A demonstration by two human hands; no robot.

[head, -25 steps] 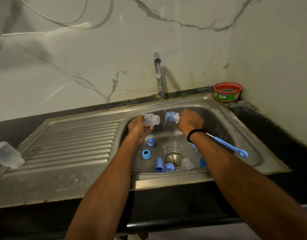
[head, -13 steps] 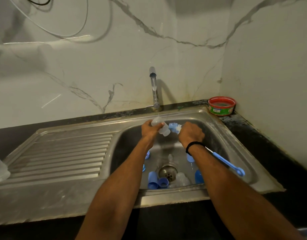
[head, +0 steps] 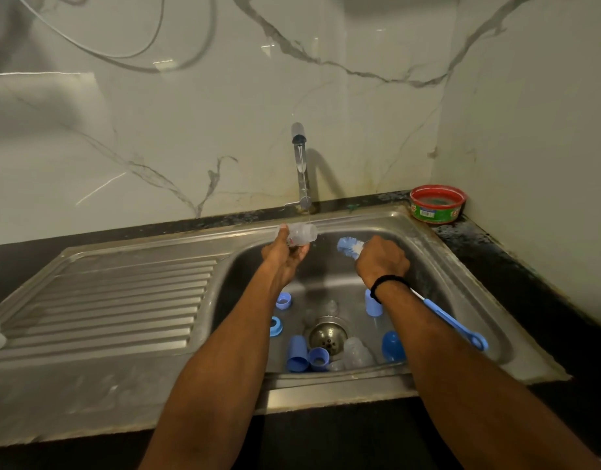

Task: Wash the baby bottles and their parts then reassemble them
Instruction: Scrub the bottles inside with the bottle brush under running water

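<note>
The clear, capless baby bottle [head: 301, 234] lies on its side over the sink [head: 444, 283], its mouth under the thin stream from the tap [head: 300, 164], gripped by the left hand [head: 285, 256]. The right hand [head: 382, 261] clasps a blue bottle brush [head: 350, 247] just beside it. Blue caps [head: 297, 354], rings [head: 276, 326] and another clear bottle [head: 356, 352] crowd the drain [head: 327, 335]. A red tub [head: 436, 203] sits on the bench corner.

**Satin steel, glossy stone, cloudy plastic**

The brushed stainless-steel sink [head: 444, 266] looks satin and wet. Its ribbed steel drainboard [head: 122, 300] at 9 o'clock is smudged. At 12 o'clock the white veined marble-look wall [head: 190, 130] is glossy and smooth. The clear plastic baby bottle [head: 302, 234] is cloudy-translucent. The blue-and-white bottle brush [head: 350, 247] has soft bristles and a smooth plastic handle. Blue plastic caps [head: 297, 354] at 6 o'clock look matt.
</note>
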